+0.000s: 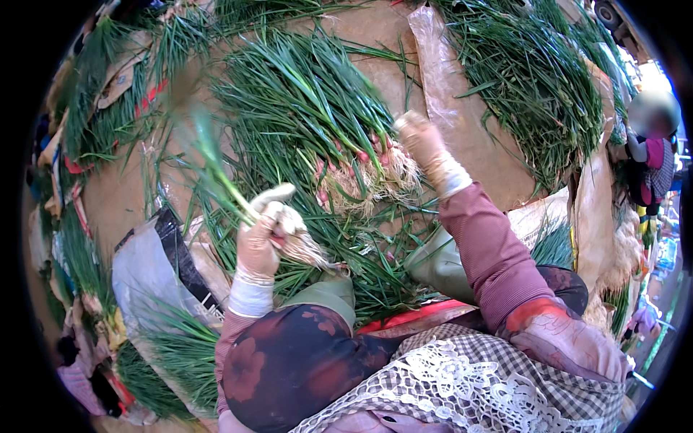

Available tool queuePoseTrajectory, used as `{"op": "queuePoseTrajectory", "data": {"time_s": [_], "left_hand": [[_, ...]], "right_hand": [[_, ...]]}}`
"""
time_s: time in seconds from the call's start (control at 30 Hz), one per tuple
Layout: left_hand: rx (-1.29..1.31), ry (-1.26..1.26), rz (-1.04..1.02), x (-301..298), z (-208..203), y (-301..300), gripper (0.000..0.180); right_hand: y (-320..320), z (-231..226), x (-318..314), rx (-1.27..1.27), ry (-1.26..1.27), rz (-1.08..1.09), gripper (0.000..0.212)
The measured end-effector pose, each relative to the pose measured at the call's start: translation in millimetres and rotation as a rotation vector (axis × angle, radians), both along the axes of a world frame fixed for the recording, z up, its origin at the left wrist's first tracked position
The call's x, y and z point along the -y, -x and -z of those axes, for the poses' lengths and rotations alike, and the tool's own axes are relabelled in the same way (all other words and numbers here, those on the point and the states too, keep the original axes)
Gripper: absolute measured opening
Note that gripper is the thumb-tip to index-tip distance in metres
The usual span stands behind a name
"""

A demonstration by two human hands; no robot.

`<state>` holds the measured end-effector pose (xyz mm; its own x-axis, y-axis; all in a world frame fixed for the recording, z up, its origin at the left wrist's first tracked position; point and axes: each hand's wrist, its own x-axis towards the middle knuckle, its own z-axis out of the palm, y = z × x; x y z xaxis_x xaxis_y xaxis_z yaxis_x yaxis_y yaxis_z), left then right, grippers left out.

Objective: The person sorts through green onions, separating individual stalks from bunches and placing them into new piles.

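My left hand [261, 242], in a pale glove with a white cuff, is closed round a spring onion bunch [224, 177]. Its green tops rise up and left, blurred by motion, and its pale stringy roots hang to the right below the fingers. To the right, my right hand [422, 141], gloved alike, has its fingers curled beside the root end of a large spring onion pile [303, 94]. What those fingers hold, if anything, I cannot make out. The pile has long green leaves, reddish bulbs and tangled roots [372, 177] facing me.
Brown sheeting [498, 137] covers the ground. Another heap of greens [538, 86] lies at the far right, with more greens [94, 94] at the far left. Loose leaves [382, 270] lie between my knees. A person [653, 151] is at the right edge.
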<state>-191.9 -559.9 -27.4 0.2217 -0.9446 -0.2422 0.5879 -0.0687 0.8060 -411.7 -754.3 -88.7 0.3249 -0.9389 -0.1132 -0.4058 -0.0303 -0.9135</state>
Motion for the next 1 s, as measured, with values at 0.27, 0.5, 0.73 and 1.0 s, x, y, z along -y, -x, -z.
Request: {"op": "queuePoseTrajectory", "data": {"time_s": [0.27,0.5,0.73,1.0], "left_hand": [[-0.308,-0.150,0.153,-4.1,30.6,3.5,0.036],[-0.271,-0.267,0.185,0.4,29.9,12.7,0.033],[0.038,-0.377,0.213,6.8,35.0,34.7,0.035],[-0.188,-0.202,0.311,6.2,42.6,42.5,0.021]], "right_hand": [[30.2,10.5,-1.8,-0.475,0.097,0.111,0.026],[-16.2,1.2,-24.1,-0.760,0.291,-0.103,0.020],[-42.6,-53.0,-101.9,-0.282,0.226,-0.462,0.020],[-53.3,-29.6,-91.6,0.409,-0.763,-0.403,0.026]]}}
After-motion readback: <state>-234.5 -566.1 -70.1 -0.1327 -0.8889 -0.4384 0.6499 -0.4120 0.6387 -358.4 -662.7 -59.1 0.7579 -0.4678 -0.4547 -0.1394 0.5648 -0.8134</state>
